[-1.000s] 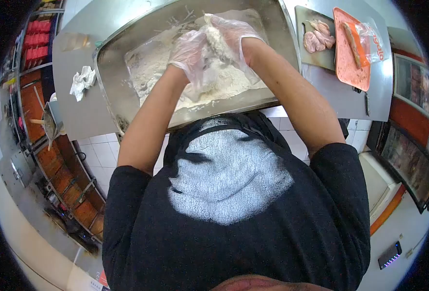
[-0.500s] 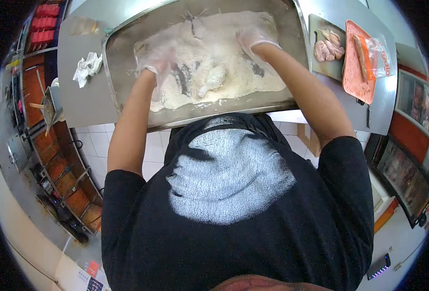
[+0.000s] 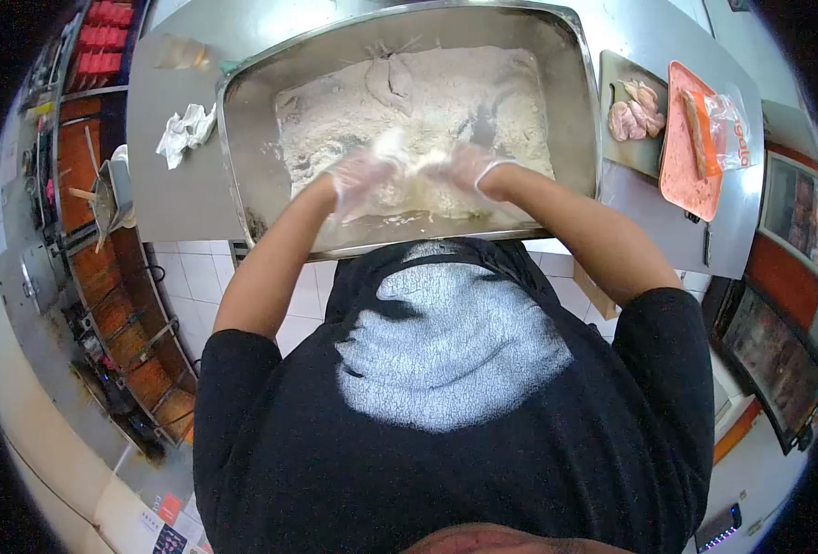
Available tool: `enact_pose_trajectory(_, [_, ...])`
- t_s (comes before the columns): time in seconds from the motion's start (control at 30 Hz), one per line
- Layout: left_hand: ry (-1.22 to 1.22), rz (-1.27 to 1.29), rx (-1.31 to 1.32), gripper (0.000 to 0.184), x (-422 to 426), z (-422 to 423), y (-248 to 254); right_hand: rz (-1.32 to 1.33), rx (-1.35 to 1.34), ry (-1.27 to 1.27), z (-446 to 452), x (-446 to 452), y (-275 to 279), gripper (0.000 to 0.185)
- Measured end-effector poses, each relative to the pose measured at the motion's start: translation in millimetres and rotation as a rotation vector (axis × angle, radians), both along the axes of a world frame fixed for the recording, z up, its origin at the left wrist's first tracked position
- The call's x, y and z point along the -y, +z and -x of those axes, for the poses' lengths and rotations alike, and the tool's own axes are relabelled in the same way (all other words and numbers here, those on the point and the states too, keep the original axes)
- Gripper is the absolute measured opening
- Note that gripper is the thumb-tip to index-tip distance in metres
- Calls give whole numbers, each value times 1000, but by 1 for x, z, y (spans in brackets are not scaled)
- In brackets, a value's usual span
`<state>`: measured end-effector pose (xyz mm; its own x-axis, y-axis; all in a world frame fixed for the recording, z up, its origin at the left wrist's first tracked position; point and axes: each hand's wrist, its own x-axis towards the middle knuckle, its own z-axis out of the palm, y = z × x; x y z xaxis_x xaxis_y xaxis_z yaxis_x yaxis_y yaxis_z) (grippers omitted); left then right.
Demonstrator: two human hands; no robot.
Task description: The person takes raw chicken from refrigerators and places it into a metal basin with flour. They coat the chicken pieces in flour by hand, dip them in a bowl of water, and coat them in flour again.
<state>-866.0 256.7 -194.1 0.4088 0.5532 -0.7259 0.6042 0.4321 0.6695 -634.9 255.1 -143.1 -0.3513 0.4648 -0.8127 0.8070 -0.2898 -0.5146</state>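
Note:
A large metal tray (image 3: 242, 175) holds a wide bed of white flour (image 3: 464, 78). Both of my hands wear clear plastic gloves and are in the flour near the tray's close edge. My left hand (image 3: 363, 178) and my right hand (image 3: 466, 169) face each other, a short gap apart, with loose flour between them. Motion smears the fingers, so I cannot make out whether they grip anything. The floured chicken piece that lay there is hidden or lost in the blur.
To the right, raw chicken pieces (image 3: 637, 113) lie on a cutting board (image 3: 644, 157). Beside it an orange tray (image 3: 690, 189) carries a plastic bag (image 3: 727, 129). A crumpled white cloth (image 3: 185, 132) lies left of the metal tray, with a clear container (image 3: 180, 53) behind it.
My hands have come inward from the two sides of the flour to its near middle. Flour there is heaped and stirred up, and the coated chicken piece no longer shows clearly.

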Motion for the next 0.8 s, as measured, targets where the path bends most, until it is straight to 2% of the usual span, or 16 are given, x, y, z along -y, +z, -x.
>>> enact_pose_trajectory(0.07, [-138, -242, -216, 40, -20, 36, 2, -77, 82, -242, 4, -20, 35, 73])
enact_pose_trajectory(0.13, [310, -437, -263, 47, -24, 29, 46, -204, -82, -150, -1, -43, 56, 58])
enact_pose_trajectory(0.17, [353, -520, -344, 49, -35, 46, 25, -303, -93, -145, -1, -52, 53, 52])
enact_pose_trajectory(0.23, [338, -747, -515, 55, -61, 83, -17, -630, 148, -321, 7, -70, -28, 43])
enact_pose_trajectory(0.3, [125, -1081, -724, 59, -60, 78, -9, -876, 291, 104, 0, -115, -105, 38])
enact_pose_trajectory(0.33, [-44, -1269, -825, 60, -60, 63, 2, -905, 315, 228, 3, -122, -100, 36])
enact_pose_trajectory(0.37, [-42, -1157, -693, 60, -65, 47, 9, -940, 334, 351, 7, -128, -93, 34])
enact_pose_trajectory(0.43, [-34, -910, -440, 60, -65, 19, 15, -826, 255, 423, 44, -110, -15, 30])
enact_pose_trajectory(0.47, [131, -828, -306, 52, -77, 13, -20, -1006, -74, 133, 55, -118, -93, 33])
enact_pose_trajectory(0.5, [292, -742, -171, 45, -88, 10, -56, -860, -190, 44, 58, -110, -88, 33])
enact_pose_trajectory(0.53, [207, -797, -92, 50, -83, 8, -61, -709, -300, -47, 61, -98, -71, 33])
enact_pose_trajectory(0.6, [43, -890, 73, 61, -68, 3, -69, -538, -295, 19, 55, -81, -22, 36])
enact_pose_trajectory(0.63, [-109, -777, -76, 60, -55, 6, -58, -513, -189, 171, 48, -75, 11, 38])
enact_pose_trajectory(0.7, [-421, -552, -353, 61, -45, 13, -20, -468, -92, 290, 29, -75, -1, 37])
enact_pose_trajectory(0.73, [-288, -503, -314, 60, -42, 24, -25, -441, -22, 324, 16, -78, -17, 37])
enact_pose_trajectory(0.8, [-214, -401, -515, 56, -39, 41, -17, -358, 195, 446, -9, -88, -59, 36])
